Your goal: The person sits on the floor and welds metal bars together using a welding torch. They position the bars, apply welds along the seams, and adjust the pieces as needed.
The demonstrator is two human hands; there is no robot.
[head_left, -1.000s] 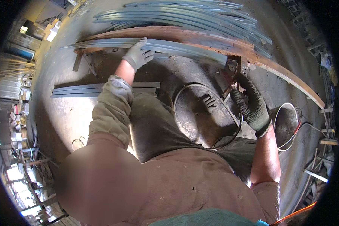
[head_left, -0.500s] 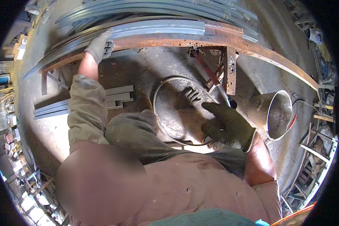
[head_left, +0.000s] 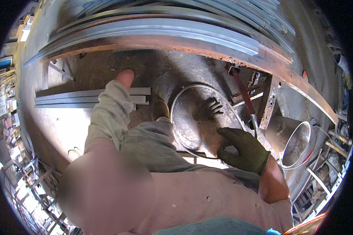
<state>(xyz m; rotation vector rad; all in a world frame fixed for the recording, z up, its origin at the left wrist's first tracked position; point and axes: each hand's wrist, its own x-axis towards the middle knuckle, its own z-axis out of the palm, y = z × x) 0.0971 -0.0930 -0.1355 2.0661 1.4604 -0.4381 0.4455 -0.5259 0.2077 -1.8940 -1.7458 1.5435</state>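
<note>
My right hand [head_left: 245, 150], in a dark green glove, hovers above a large round metal-rimmed thing [head_left: 172, 117]. Its thumb and fingers are apart, with nothing between them. My left arm reaches forward, its bare wrist [head_left: 124, 77] between a long grey steel profile [head_left: 164, 29] and shorter grey profiles [head_left: 94, 94]. I cannot make out the left hand's fingers against the dark floor. The long profile lies along a rusty beam [head_left: 145, 42], apart from both hands. Right of centre, a red bar with a silver end [head_left: 243, 92] hangs down from near the beam.
A rusty post [head_left: 268, 102] stands under the beam's right part. Beside it, a metal bucket [head_left: 296, 145] lies tilted. More long profiles [head_left: 239, 15] are stacked beyond the beam. At the right edge is a metal frame [head_left: 321, 180]. My shoe [head_left: 160, 109] is left of the round thing.
My left hand has come off the beam and profile and drawn back toward me. The long profile reaches farther right along the beam. My right hand stays over the round thing; the view has shifted.
</note>
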